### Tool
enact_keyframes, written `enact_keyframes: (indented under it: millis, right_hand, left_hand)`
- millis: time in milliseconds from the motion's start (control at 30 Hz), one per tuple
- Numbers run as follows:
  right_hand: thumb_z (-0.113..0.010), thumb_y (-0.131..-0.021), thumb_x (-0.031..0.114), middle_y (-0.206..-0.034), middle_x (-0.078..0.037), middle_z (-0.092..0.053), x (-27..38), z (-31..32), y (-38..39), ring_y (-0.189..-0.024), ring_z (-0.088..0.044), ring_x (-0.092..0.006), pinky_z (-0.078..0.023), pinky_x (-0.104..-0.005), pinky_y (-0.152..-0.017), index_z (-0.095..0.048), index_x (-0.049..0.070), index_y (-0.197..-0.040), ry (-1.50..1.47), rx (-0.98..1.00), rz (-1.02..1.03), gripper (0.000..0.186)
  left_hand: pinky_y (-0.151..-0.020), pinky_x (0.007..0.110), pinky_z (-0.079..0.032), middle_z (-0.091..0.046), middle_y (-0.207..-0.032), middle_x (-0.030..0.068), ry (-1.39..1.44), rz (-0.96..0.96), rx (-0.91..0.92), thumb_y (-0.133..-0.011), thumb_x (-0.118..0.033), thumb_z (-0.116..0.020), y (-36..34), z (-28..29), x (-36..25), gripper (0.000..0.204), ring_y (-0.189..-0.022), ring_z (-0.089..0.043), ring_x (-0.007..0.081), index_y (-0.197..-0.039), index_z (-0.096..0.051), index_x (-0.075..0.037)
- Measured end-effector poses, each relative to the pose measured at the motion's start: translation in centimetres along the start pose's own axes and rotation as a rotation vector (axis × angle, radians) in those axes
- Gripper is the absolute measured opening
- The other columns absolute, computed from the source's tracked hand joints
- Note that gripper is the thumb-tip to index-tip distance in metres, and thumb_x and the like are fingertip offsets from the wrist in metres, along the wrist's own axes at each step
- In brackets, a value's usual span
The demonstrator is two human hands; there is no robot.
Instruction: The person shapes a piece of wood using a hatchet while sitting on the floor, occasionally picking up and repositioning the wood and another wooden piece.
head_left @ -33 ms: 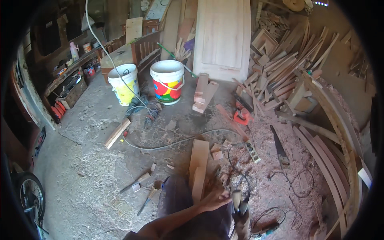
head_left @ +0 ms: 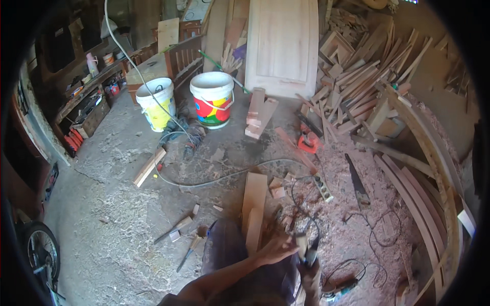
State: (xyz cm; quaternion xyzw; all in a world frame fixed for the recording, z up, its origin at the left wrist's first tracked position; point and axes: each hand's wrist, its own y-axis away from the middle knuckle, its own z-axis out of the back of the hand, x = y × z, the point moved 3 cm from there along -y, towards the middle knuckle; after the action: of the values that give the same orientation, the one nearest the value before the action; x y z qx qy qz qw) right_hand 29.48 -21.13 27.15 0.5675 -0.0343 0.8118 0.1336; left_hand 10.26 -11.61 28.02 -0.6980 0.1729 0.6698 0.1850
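Observation:
My right hand (head_left: 309, 278), in shadow at the bottom, is closed round an upright pale wood-coloured piece (head_left: 302, 240) with a dark grey rounded part beside it; its kind I cannot make out. From the left, my left hand (head_left: 278, 249) reaches across my lap with bent fingers, its fingertips at that piece. Whether something small is pinched there is hidden. Just beyond my lap lies a flat wooden board (head_left: 255, 191), a shorter wood block (head_left: 252, 232) on its near end. A dark cable (head_left: 317, 229) passes close behind the held piece.
Chisels (head_left: 189, 252) and a power strip (head_left: 323, 188) lie around me. A handsaw (head_left: 356, 181), a red power tool (head_left: 308, 140) and wood shavings (head_left: 380, 229) are at the right, curved timbers (head_left: 434, 153) beyond. Two paint buckets (head_left: 213, 99) stand ahead; a wheel (head_left: 42, 250) is at left.
The whole view has shifted slightly, so the floor things sit a little higher. The held piece has tilted and moved up a little; both hands keep their places on it.

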Motion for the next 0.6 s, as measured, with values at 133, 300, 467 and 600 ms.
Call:
enact_keyframes:
  millis: [133,300,467,600]
  right_hand:
    - [-0.077,-0.083,0.014,-0.081,-0.008,-0.064,8.0,-3.0,-2.2,-0.068,-0.056,-0.0167,-0.048,-0.0349,-0.059,-0.058,0.001,-0.112,-0.007,0.129,0.134,0.037]
    - [-0.073,-0.089,0.005,-0.099,-0.007,-0.065,8.8,-5.7,-2.3,-0.077,-0.058,-0.0135,-0.05,-0.0304,-0.065,-0.058,0.002,-0.115,-0.144,0.126,0.219,0.029]
    - [-0.071,-0.092,0.007,-0.084,-0.004,-0.062,6.0,-5.2,0.5,-0.061,-0.059,-0.0091,-0.049,-0.0261,-0.054,-0.057,0.003,-0.103,-0.336,0.176,-0.123,0.019]
    - [-0.074,-0.092,0.015,-0.069,-0.001,-0.059,5.7,-3.9,2.0,-0.054,-0.058,-0.0095,-0.047,-0.025,-0.049,-0.057,0.004,-0.101,-0.358,0.134,-0.108,0.022]
  left_hand:
    - [-0.076,0.027,-0.048,-0.057,-0.095,-0.0016,0.196,-0.247,-0.07,-0.099,-0.011,-0.065,-0.9,0.9,-4.7,0.014,-0.09,-0.056,0.0074,-0.109,-0.057,-0.007]
    - [-0.07,0.027,-0.051,-0.061,-0.089,-0.0004,0.159,-0.451,-0.261,-0.094,-0.01,-0.071,-2.3,5.7,-10.0,0.018,-0.082,-0.06,0.0082,-0.104,-0.056,-0.006]
    - [-0.072,0.028,-0.052,-0.063,-0.09,-0.0002,-0.096,-0.464,-0.426,-0.086,-0.011,-0.079,-5.2,10.4,-11.9,0.031,-0.081,-0.06,0.0087,-0.107,-0.057,-0.007]
    - [-0.074,0.028,-0.052,-0.064,-0.092,0.0002,-0.044,-0.311,-0.348,-0.084,-0.013,-0.081,-7.2,11.9,-9.3,0.033,-0.082,-0.06,0.0089,-0.108,-0.06,-0.006]
